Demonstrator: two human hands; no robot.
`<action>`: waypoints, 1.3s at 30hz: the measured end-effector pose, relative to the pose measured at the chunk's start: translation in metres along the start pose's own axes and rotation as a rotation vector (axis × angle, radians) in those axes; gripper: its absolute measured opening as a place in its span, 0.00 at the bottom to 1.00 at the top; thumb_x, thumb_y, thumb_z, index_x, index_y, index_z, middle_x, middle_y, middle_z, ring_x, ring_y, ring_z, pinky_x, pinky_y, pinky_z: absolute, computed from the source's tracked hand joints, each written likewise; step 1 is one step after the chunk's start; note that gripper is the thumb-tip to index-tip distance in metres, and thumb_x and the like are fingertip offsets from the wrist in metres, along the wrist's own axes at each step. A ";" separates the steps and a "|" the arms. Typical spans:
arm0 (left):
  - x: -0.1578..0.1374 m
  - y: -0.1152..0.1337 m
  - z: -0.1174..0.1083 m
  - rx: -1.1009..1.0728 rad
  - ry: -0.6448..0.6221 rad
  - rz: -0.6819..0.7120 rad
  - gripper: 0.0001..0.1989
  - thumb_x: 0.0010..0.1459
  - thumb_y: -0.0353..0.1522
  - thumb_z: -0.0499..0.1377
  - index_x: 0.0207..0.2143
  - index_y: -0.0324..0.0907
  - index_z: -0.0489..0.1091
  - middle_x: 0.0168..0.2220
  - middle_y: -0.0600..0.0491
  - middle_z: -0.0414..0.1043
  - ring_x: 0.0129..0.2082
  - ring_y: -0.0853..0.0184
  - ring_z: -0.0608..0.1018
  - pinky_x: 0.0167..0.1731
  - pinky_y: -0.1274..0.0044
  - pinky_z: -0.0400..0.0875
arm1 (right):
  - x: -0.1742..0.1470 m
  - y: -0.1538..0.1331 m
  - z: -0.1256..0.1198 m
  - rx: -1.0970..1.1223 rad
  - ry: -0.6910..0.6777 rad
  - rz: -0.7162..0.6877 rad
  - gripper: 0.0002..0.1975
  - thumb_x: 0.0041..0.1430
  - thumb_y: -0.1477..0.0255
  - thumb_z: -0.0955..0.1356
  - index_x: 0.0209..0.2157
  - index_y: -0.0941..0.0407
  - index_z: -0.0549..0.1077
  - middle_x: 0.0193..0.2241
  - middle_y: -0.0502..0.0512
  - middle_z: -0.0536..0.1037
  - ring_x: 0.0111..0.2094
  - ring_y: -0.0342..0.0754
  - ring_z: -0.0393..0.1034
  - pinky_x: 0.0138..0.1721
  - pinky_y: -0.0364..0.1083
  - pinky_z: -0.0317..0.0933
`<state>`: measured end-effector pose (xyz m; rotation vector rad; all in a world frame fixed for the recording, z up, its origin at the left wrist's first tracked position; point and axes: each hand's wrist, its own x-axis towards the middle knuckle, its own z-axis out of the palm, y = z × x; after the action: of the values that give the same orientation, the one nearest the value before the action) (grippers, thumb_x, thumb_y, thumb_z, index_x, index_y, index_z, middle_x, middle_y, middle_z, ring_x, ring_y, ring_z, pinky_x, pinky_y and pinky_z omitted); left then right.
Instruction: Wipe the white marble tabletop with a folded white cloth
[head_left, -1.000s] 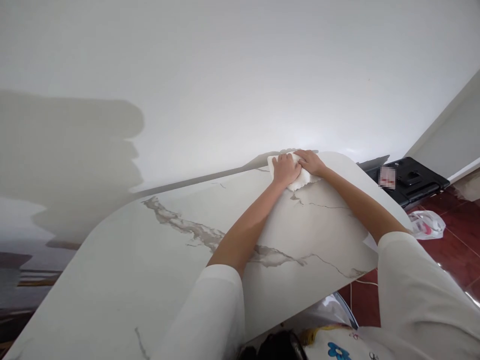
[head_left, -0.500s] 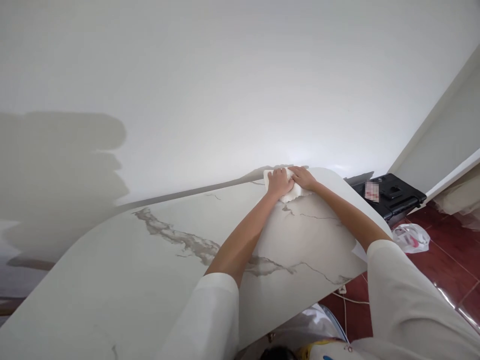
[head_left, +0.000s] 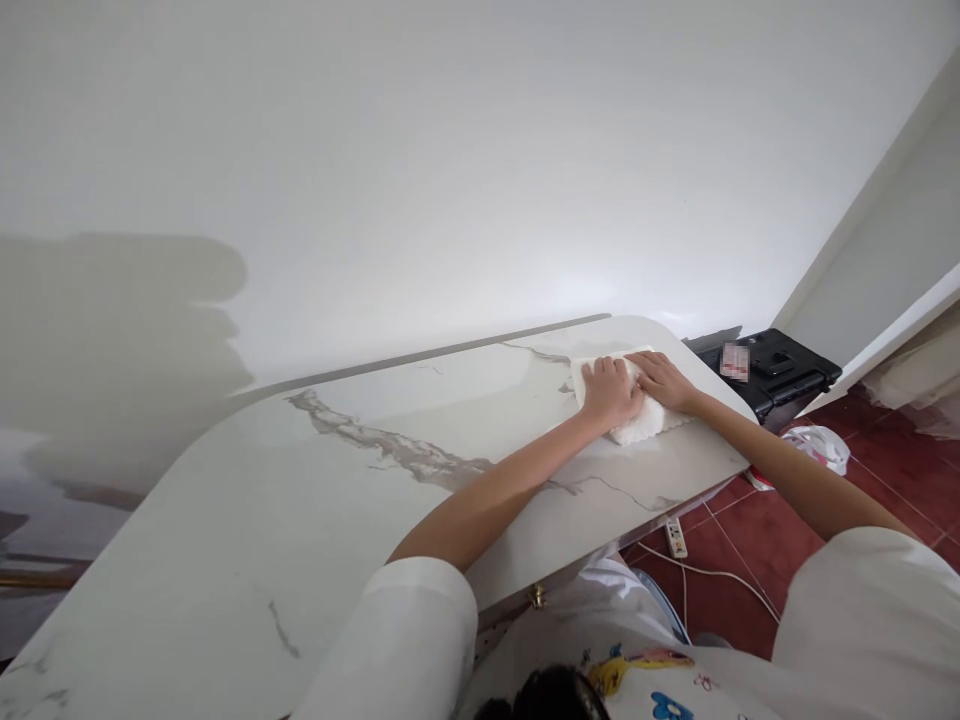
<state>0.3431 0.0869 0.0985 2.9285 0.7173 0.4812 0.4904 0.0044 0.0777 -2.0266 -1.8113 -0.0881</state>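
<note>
Both hands press a folded white cloth (head_left: 637, 430) flat against the marble-patterned tabletop (head_left: 360, 530), toward its right end. My left hand (head_left: 611, 390) lies on the cloth's left part, its fingers bent over it. Close beside it, my right hand (head_left: 664, 380) rests on the cloth's upper right with the fingers pointing left, near the left thumb. The hands cover part of the cloth, and its scalloped lower edge shows below them.
A white wall (head_left: 465, 170) runs along the table's far edge. Right of the table stand a black case (head_left: 802, 365) and a white plastic bag (head_left: 825, 445) on the red tiled floor (head_left: 892, 480). A power strip (head_left: 676, 538) with a cable lies below the near edge.
Both hands have slid the cloth right and nearer to me, away from the table's far edge. The view has shifted slightly, showing more of the floor and the patterned shirt.
</note>
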 end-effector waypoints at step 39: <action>0.067 -0.002 0.017 -0.046 0.003 0.020 0.18 0.61 0.39 0.49 0.49 0.38 0.62 0.49 0.41 0.65 0.50 0.53 0.65 0.52 0.62 0.55 | 0.040 0.056 -0.003 -0.043 -0.022 0.065 0.24 0.63 0.69 0.53 0.59 0.55 0.61 0.57 0.61 0.65 0.59 0.56 0.56 0.60 0.59 0.50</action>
<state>0.4042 0.1192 0.1006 2.8957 0.6690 0.4970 0.5507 0.0373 0.0779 -2.1216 -1.7693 -0.0871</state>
